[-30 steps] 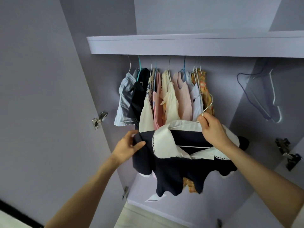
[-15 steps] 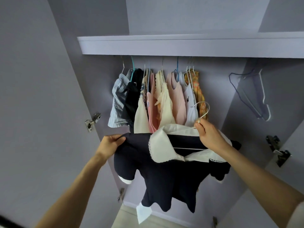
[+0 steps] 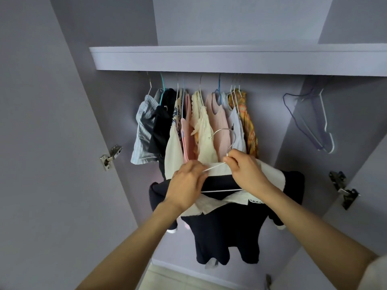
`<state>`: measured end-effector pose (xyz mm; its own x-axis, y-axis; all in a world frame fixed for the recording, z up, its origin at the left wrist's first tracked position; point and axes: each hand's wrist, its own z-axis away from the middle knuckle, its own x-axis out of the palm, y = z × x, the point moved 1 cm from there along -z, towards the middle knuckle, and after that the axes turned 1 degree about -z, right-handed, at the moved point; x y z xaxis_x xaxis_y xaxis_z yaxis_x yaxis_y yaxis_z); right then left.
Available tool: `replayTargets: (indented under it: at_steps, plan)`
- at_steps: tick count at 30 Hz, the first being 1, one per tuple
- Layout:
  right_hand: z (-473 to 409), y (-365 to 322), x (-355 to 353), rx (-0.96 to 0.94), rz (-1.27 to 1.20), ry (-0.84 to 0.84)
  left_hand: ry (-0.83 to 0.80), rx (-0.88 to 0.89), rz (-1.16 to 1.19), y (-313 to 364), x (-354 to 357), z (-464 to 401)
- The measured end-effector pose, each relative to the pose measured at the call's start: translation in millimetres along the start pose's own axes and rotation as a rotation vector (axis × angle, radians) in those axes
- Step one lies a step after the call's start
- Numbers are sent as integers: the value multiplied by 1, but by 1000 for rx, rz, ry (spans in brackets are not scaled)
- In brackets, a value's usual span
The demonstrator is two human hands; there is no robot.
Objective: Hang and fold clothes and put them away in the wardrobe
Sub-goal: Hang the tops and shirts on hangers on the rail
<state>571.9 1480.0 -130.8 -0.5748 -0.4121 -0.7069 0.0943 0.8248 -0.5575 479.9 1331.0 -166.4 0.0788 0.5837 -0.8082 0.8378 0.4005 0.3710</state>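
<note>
While both hands are busy at the hanger, the step in hand seems to be settling the dark dress on it before it goes on the rail. The left hand has its fingers curled around the left arm of the hanger at the white collar, and the right hand pinches the wire at the neck, just under the hook, which stands free and points to the left. To do this well, I think the collar should lie even on both shoulders, so that the dress does not slide off to one side; then the hook must be lifted high and turned toward the rail. The dress hangs in front of the open wardrobe, below the hung clothes, and touches none of them clearly. A gap on the rail lies right of the yellow plaid piece, which looks like the easiest place. Farther right two empty hangers hang. Above is the shelf; the rail itself is hidden under it. A hinge sits on the left door and another hinge at the right side.
</note>
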Motion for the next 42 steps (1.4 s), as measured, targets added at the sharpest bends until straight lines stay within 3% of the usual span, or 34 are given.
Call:
replayTargets:
  at_steps: [5,7,10,13,15,17,19,22,27,32,35,39,42]
  plan:
    - [19,15,-22,-139,49,10,85,2,96,-9,12,0]
    - [31,37,-35,-36,201,-25,81,-62,143,-14,16,1]
    - [58,68,-43,238,379,-335,67,-127,219,-20,24,-2]
    - [78,78,-42,316,427,-461,18,-154,290,-18,34,-6]
    - [81,79,-47,334,391,-450,-39,-210,314,-20,40,-10]
    - [86,79,-58,379,387,-451,-200,-228,283,-19,54,-19]
    - [94,78,-70,392,465,-455,-384,-242,237,-18,69,-26]
    - [107,79,-85,433,658,-470,-510,-288,192,-13,91,-35]
    - [117,78,-106,666,890,-408,-550,-192,131,13,104,-55]
    - [123,76,-119,971,793,-117,-484,-18,143,43,97,-80]
    - [115,73,-114,927,777,39,-432,67,88,59,86,-92]
    - [95,73,-98,712,908,38,-358,149,-26,76,73,-106]
    - [79,80,-93,690,902,100,-346,184,-78,81,69,-118]
